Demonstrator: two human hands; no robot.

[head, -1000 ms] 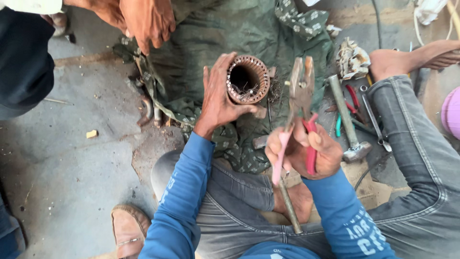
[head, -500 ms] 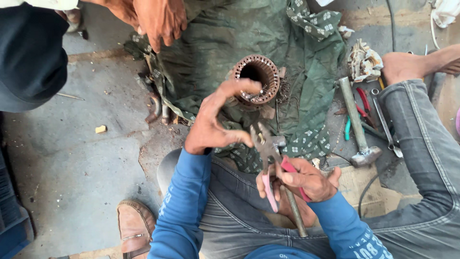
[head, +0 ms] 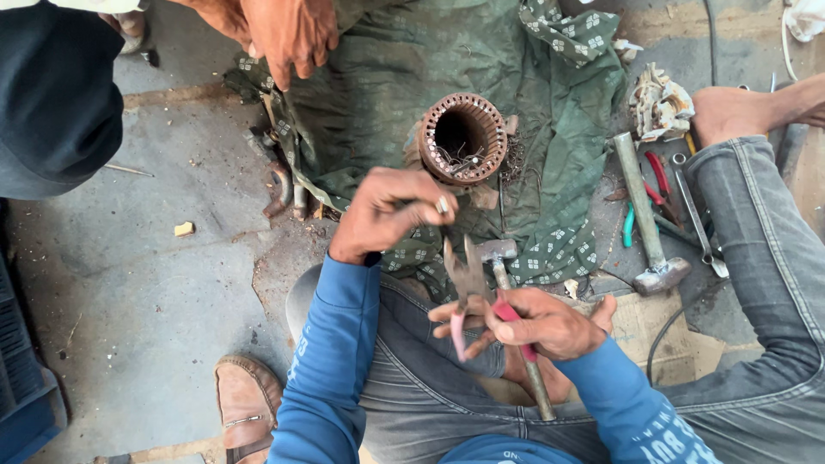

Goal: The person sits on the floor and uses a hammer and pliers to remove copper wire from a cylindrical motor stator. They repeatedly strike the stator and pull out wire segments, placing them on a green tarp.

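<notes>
Head view: the right hand [head: 541, 322] has its fingers closed around pink-handled pliers [head: 468, 288], above the lap. The left hand [head: 391, 210], fingers curled on something too small to tell, sits just beside the rusty motor core [head: 461, 139] on green cloth [head: 387, 77].

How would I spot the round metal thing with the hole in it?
Find the green cloth spread on the floor. Near its middle stands a rusty ring-shaped motor core, just beyond the left hand. Unlike the hammers and pliers around, it is hollow, with slots round its rim.
</notes>
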